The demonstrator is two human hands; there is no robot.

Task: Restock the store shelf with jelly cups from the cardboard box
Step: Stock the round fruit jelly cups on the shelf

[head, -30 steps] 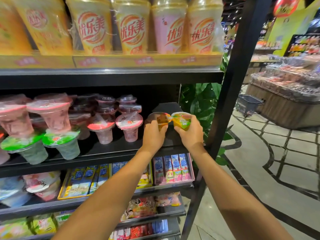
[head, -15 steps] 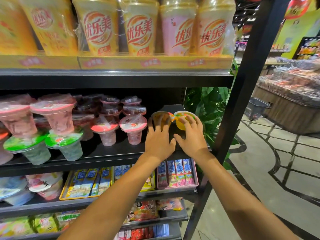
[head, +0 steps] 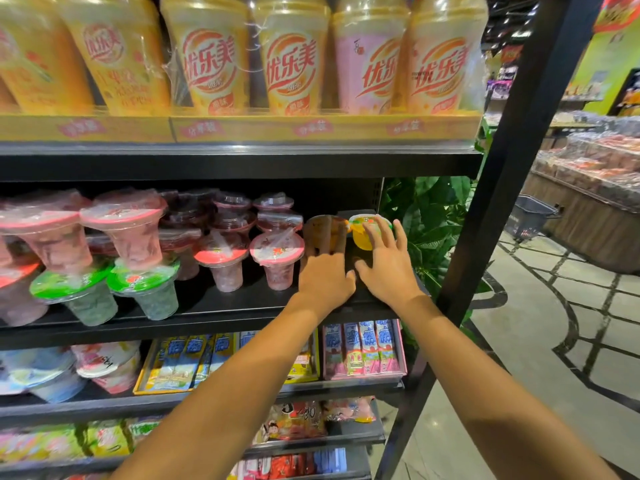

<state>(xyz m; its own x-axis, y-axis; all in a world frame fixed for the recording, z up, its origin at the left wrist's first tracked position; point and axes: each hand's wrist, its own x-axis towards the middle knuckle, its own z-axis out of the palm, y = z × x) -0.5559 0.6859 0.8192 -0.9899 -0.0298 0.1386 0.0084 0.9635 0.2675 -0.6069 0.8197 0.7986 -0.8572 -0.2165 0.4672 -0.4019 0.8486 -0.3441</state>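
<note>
two small jelly cups sit at the right end of the middle shelf (head: 194, 308), just right of the pink cups (head: 277, 252): a brownish cup (head: 323, 228) and, touching its right side, a yellow cup (head: 362, 233). the left hand (head: 325, 282) lies flat with straight fingers laid against the brownish cup, pressing rather than gripping. the right hand (head: 388, 268) is spread wide, fingers straight, fingertips resting on the yellow cup's lid and side; it grips nothing either.

these cups look light, thin-walled and smooth, with peel-off film lids, so they should slide easily on the shelf and could tip if pushed high up. a low push on the wall, or a pinch under the rim, seems safest; pressing on the film could dent it.

left of the pink cups stand taller pink-over-green stacked cups (head: 138, 258), leaving little room that way. right of the jelly cups the shelf ends at a slanted black post (head: 498, 188), with green leaves (head: 426, 216) behind, so a cup shoved too far right might fall off. the cardboard box is not in view.
</note>
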